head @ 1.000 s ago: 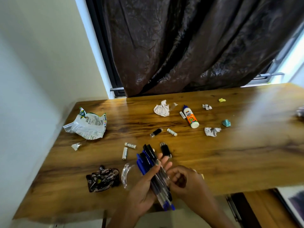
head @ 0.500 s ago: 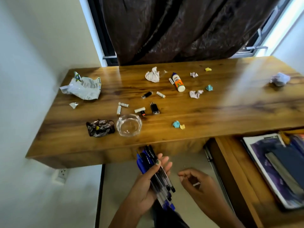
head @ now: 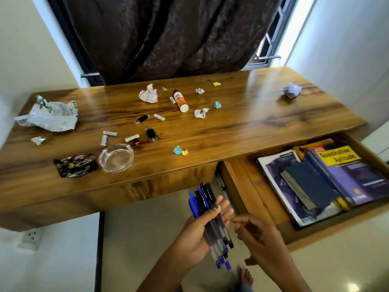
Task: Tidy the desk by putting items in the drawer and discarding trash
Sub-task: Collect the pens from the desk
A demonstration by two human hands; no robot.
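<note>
My left hand (head: 195,230) grips a bundle of blue and black pens (head: 210,220) below the desk's front edge. My right hand (head: 255,232) hovers just right of the pens, fingers loosely curled, holding nothing. The open drawer (head: 242,186) at the lower right holds several books (head: 336,175). On the wooden desk (head: 252,123) lie a glue bottle (head: 180,100), batteries (head: 110,133), USB sticks (head: 151,134), a glass ashtray (head: 116,157), a dark wrapper (head: 75,165), a white plastic bag (head: 50,116) and crumpled paper bits (head: 149,94).
A paper ball (head: 291,90) lies at the desk's far right. Small blue and yellow scraps (head: 180,150) sit near the front edge. A dark curtain (head: 168,34) hangs behind the desk. A wall socket (head: 31,236) is low on the left. My foot (head: 245,277) shows on the tiled floor.
The view pulled back from the desk, so my hands with the pens now sit below its front edge. The open drawer with books has come fully into view. My right hand let go of the pens.
</note>
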